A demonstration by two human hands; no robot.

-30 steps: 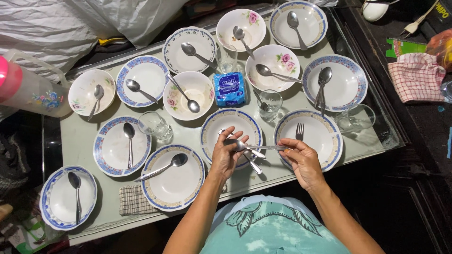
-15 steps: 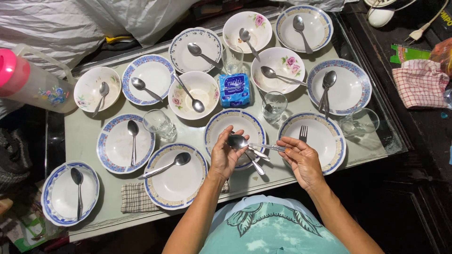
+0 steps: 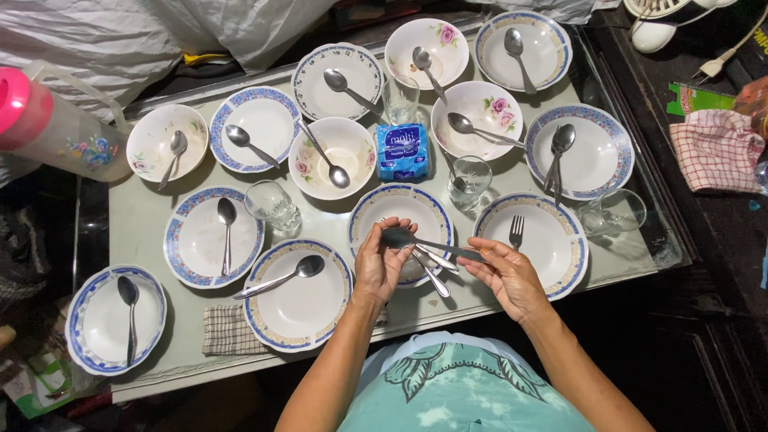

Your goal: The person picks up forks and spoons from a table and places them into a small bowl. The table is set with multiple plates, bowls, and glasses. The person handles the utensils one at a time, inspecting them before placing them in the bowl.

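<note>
My left hand (image 3: 382, 262) grips a bundle of metal spoons (image 3: 432, 270), handles fanning out to the right, above the blue-rimmed plate (image 3: 400, 202) at the table's near middle. My right hand (image 3: 506, 272) pinches the handle end of one spoon (image 3: 420, 240) whose bowl lies over my left fingers. To the right, a blue-rimmed plate (image 3: 560, 248) carries a fork (image 3: 516, 231). Left of my hands, another plate (image 3: 300, 308) bears a spoon (image 3: 280, 277).
Many plates and floral bowls with spoons cover the glass-topped table (image 3: 144, 224). A blue tissue pack (image 3: 402, 150) and several glasses (image 3: 273, 206) stand among them. A pink-capped bottle (image 3: 56, 128) lies far left, a checked cloth (image 3: 716, 150) at right.
My right hand has drawn one spoon out of the bundle and lifted it across my left fingers. The view has shifted slightly.
</note>
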